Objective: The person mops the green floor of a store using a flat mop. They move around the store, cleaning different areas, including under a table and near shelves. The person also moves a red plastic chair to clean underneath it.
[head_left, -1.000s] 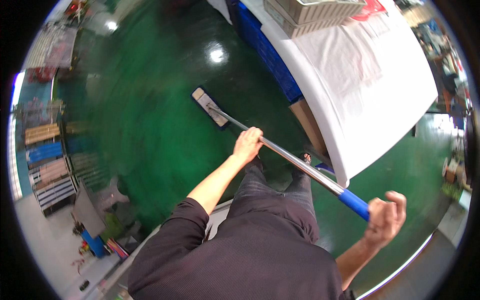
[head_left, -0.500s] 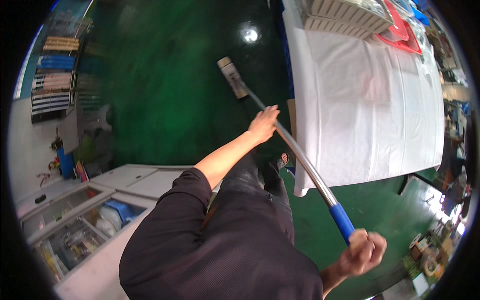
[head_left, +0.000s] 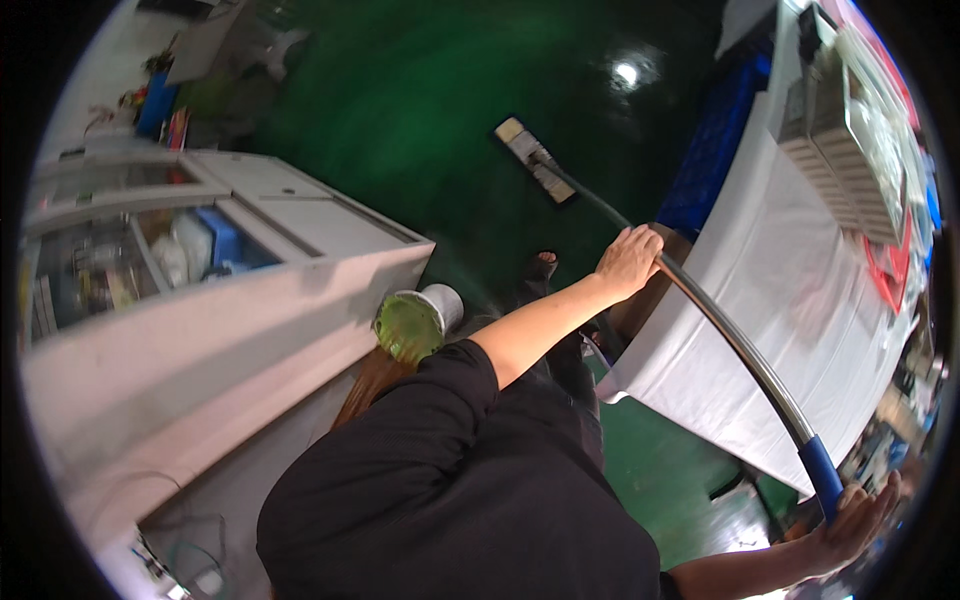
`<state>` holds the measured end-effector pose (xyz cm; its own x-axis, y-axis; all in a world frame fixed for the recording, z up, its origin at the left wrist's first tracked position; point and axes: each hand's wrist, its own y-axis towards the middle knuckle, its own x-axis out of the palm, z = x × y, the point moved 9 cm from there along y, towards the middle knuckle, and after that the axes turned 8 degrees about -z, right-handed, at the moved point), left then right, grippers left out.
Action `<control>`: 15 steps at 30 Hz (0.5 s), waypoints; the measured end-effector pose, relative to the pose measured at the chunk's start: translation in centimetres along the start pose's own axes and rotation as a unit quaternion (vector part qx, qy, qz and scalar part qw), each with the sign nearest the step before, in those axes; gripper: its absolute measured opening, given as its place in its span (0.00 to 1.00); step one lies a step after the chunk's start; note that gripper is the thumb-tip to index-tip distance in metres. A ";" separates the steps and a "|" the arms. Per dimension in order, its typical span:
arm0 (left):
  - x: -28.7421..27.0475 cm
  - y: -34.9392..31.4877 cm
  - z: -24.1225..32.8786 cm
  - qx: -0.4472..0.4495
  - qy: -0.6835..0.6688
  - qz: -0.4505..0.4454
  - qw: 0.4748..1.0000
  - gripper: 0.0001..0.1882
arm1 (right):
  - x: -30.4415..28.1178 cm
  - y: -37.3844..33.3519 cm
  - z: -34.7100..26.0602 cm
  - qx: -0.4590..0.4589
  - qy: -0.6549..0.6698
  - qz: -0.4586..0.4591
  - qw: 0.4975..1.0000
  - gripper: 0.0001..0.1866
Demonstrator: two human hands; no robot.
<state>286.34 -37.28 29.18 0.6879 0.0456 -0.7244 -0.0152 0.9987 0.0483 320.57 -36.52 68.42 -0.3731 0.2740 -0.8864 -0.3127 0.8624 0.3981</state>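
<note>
A flat floor mop (head_left: 740, 340) reaches from the green floor up to the right, with a metal pole and a blue grip. Its head (head_left: 536, 160), a pale, stained rectangular pad, lies on the floor ahead. My left hand (head_left: 629, 262) is closed round the lower part of the pole, beside the table's edge. At the far right, the end of the blue grip sits against my right hand (head_left: 855, 522); the thumb side stays at the grip while some fingers stretch loosely away from it.
A table with a white cloth (head_left: 720, 290) stands close on the right, bearing beige crates (head_left: 845, 150). Blue crates (head_left: 715, 150) and a cardboard box (head_left: 650, 290) are under it. On the left are a white cabinet (head_left: 200, 310) and a bucket with a green inside (head_left: 410, 325).
My view has turned, bringing the bucket into sight. Both hands and the pole now appear farther right, and the mop head too. My right hand's fingers have loosened from a fist.
</note>
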 end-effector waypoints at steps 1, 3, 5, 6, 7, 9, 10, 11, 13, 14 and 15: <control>-0.4 -1.5 -0.3 -0.028 -0.001 0.007 1.000 0.13 | 1.1 -0.1 2.3 -0.003 0.067 -0.025 0.997 0.17; -0.5 -4.5 -1.6 -0.077 0.012 0.026 0.997 0.14 | 4.4 0.4 3.1 0.016 0.264 -0.070 0.962 0.17; 0.4 -7.9 -2.5 -0.122 0.037 0.031 0.991 0.14 | 7.9 -0.1 3.0 0.078 0.457 -0.106 0.879 0.17; 0.8 -9.4 -2.8 -0.149 0.056 0.029 0.987 0.14 | 9.1 -1.0 3.4 0.133 0.490 -0.120 0.853 0.17; 1.1 -10.9 -2.7 -0.163 0.059 0.041 0.984 0.15 | 10.2 -2.0 3.7 0.190 0.520 -0.131 0.822 0.17; 2.2 -13.2 -2.5 -0.192 0.071 0.055 0.977 0.16 | 10.3 -2.7 1.5 0.124 0.508 -0.122 0.844 0.17; 2.6 -13.8 -2.0 -0.200 0.084 0.063 0.974 0.16 | 10.2 -2.6 0.2 0.115 0.535 -0.165 0.820 0.14; 3.0 -14.3 -1.5 -0.206 0.098 0.070 0.971 0.17 | 9.1 -2.5 0.1 0.070 0.501 -0.150 0.850 0.14; 3.2 -14.7 -0.2 -0.209 0.101 0.085 0.969 0.17 | 6.3 -2.3 0.0 0.004 0.450 -0.114 0.886 0.13; 2.1 -14.2 1.1 -0.210 0.096 0.098 0.968 0.16 | 4.9 -1.7 -0.6 -0.007 0.455 -0.096 0.885 0.12; 1.8 -13.5 1.4 -0.186 0.071 0.120 0.973 0.15 | 3.4 -0.8 -1.5 -0.016 0.468 -0.076 0.880 0.11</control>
<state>288.78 -50.74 28.17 0.5261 0.2548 -0.8113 -0.4420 0.8970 -0.0049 318.22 -36.90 65.42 -0.8768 -0.3268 -0.3528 -0.4395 0.8422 0.3123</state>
